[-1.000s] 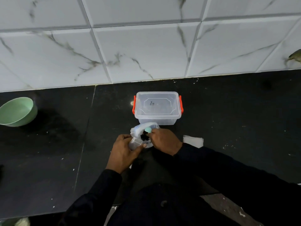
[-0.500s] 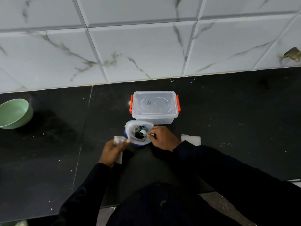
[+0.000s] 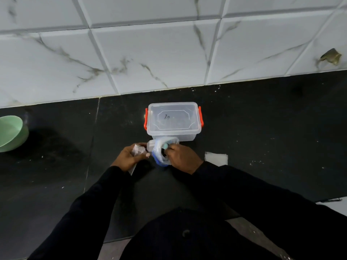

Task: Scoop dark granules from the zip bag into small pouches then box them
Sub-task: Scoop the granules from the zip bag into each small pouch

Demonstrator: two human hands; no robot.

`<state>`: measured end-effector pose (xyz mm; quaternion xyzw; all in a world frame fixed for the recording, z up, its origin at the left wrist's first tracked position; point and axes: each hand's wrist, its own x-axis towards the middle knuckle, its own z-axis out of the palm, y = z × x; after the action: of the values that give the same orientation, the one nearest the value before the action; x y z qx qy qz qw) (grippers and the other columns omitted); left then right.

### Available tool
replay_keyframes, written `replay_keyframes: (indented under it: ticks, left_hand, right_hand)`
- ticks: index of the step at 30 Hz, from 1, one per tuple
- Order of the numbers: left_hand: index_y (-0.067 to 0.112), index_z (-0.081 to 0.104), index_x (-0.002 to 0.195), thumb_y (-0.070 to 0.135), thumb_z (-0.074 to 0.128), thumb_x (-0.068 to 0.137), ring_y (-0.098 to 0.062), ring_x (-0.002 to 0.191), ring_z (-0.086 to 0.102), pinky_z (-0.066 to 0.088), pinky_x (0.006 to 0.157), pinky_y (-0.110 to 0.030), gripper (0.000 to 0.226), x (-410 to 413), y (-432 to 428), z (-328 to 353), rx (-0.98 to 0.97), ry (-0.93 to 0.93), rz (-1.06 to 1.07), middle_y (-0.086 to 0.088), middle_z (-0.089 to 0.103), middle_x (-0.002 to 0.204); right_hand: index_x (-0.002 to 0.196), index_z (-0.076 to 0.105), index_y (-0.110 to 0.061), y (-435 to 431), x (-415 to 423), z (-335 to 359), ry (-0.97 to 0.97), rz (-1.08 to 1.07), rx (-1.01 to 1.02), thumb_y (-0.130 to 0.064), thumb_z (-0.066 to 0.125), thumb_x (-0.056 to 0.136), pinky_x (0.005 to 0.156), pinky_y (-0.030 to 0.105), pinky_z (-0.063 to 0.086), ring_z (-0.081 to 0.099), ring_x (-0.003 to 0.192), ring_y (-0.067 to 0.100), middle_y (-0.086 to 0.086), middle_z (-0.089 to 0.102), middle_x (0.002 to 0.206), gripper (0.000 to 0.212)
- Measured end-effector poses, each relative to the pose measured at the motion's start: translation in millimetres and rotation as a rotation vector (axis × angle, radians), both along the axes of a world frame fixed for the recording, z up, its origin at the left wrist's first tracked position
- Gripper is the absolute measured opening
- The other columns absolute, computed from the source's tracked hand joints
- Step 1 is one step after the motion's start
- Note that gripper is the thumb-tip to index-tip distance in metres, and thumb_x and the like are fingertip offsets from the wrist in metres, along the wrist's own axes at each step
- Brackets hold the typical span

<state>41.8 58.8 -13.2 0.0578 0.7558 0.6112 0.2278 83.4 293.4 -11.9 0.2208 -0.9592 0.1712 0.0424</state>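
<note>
A clear plastic box point(image 3: 173, 121) with orange side latches and its lid on stands on the black counter. Just in front of it sits the open zip bag point(image 3: 159, 154), clear with a blue strip, dark granules inside. My right hand point(image 3: 181, 157) pinches a small teal scoop point(image 3: 166, 146) inside the bag's mouth. My left hand point(image 3: 129, 156) holds a small clear pouch point(image 3: 138, 149) just left of the bag.
A stack of flat clear pouches point(image 3: 216, 158) lies right of my right hand. A green bowl point(image 3: 11, 133) sits at the far left edge. A white marbled tile wall point(image 3: 169, 49) rises behind the box. My dark sleeves fill the foreground.
My left hand drew the pouch away from the bag, then brought it back beside the bag. The scoop in my right hand dipped into the bag's mouth.
</note>
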Motion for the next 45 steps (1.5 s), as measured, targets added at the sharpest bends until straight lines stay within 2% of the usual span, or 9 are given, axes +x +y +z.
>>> replay_keyframes:
  ticks: [5,9,11,13,19,28,37,42,45]
  left_hand:
    - [0.011,0.069,0.102,0.031,0.086,0.060,-0.008,0.080,0.067,0.053,0.071,-0.020,0.049,6.7,22.0,4.1,0.004,-0.025,-0.137,0.003,0.074,0.091]
    - [0.019,0.071,0.083,0.034,0.082,0.060,-0.006,0.070,0.062,0.051,0.067,-0.023,0.030,5.7,34.1,0.4,-0.088,0.060,-0.023,0.008,0.071,0.074]
    - [0.022,0.069,0.067,0.014,0.082,0.069,0.001,0.060,0.057,0.047,0.059,-0.019,0.015,5.9,40.7,-2.4,-0.073,0.044,0.070,0.011,0.067,0.062]
    - [0.020,0.065,0.059,-0.006,0.075,0.076,0.004,0.052,0.052,0.044,0.054,-0.019,0.033,6.7,49.3,-5.6,-0.074,0.034,0.161,0.013,0.063,0.053]
    - [0.007,0.063,0.068,-0.008,0.071,0.080,-0.004,0.055,0.058,0.050,0.054,-0.022,0.021,12.0,67.0,-2.8,0.028,-0.009,0.278,0.007,0.068,0.059]
    - [0.009,0.064,0.064,-0.007,0.072,0.079,0.005,0.052,0.053,0.046,0.051,-0.016,0.023,19.5,65.9,-1.8,-0.037,0.061,0.307,0.013,0.064,0.054]
    - [0.008,0.068,0.074,-0.002,0.076,0.079,-0.002,0.060,0.061,0.050,0.057,-0.019,0.013,23.6,48.0,3.7,0.003,0.063,0.272,0.008,0.070,0.064]
    - [0.010,0.067,0.075,0.003,0.076,0.080,-0.001,0.060,0.060,0.050,0.058,-0.018,0.013,24.7,37.7,3.0,-0.013,0.058,0.285,0.009,0.069,0.063]
    - [0.012,0.066,0.074,0.004,0.076,0.081,0.003,0.058,0.058,0.048,0.057,-0.015,0.014,29.6,37.5,0.8,-0.020,0.053,0.295,0.012,0.068,0.061]
  right_hand:
    - [0.092,0.070,-0.001,3.0,1.2,-1.2,-0.107,-0.083,-0.200,-0.011,0.056,0.089,0.073,0.040,0.053,0.065,0.084,0.033,0.017,0.068,0.097,0.017]
    - [0.074,0.067,-0.002,4.0,-0.7,-2.4,-0.142,-0.136,-0.380,-0.004,0.059,0.083,0.066,0.038,0.050,0.061,0.070,0.026,0.012,0.067,0.077,0.012]
    - [0.072,0.066,-0.004,3.2,0.3,-3.5,-0.165,-0.148,-0.390,-0.008,0.059,0.084,0.065,0.036,0.049,0.060,0.067,0.023,0.009,0.066,0.075,0.014]
    - [0.073,0.066,-0.006,3.6,3.1,-5.6,-0.193,-0.170,-0.398,-0.011,0.059,0.085,0.066,0.036,0.049,0.059,0.067,0.020,0.007,0.066,0.074,0.016]
    - [0.067,0.065,-0.003,5.8,6.8,-8.6,-0.273,-0.272,-0.536,-0.009,0.063,0.084,0.055,0.032,0.047,0.057,0.054,0.017,0.008,0.063,0.060,0.018]
    - [0.082,0.076,-0.007,4.7,3.3,-6.9,-0.374,-0.463,-0.750,-0.010,0.068,0.085,0.068,0.020,0.054,0.065,0.065,0.003,-0.001,0.073,0.076,0.009]
    - [0.091,0.070,0.003,8.4,9.8,-1.2,-0.599,-0.627,-1.083,0.003,0.061,0.086,0.047,0.019,0.042,0.047,0.041,0.002,0.007,0.062,0.061,0.010]
    - [0.086,0.073,-0.007,18.6,15.1,3.6,-0.497,-0.578,-0.964,-0.008,0.067,0.087,0.050,0.019,0.045,0.050,0.043,0.004,0.011,0.066,0.068,0.006]
    - [0.083,0.074,-0.006,19.0,19.8,8.6,-0.210,-0.385,-0.672,-0.008,0.066,0.085,0.062,0.017,0.048,0.062,0.064,0.004,0.003,0.071,0.079,0.008]
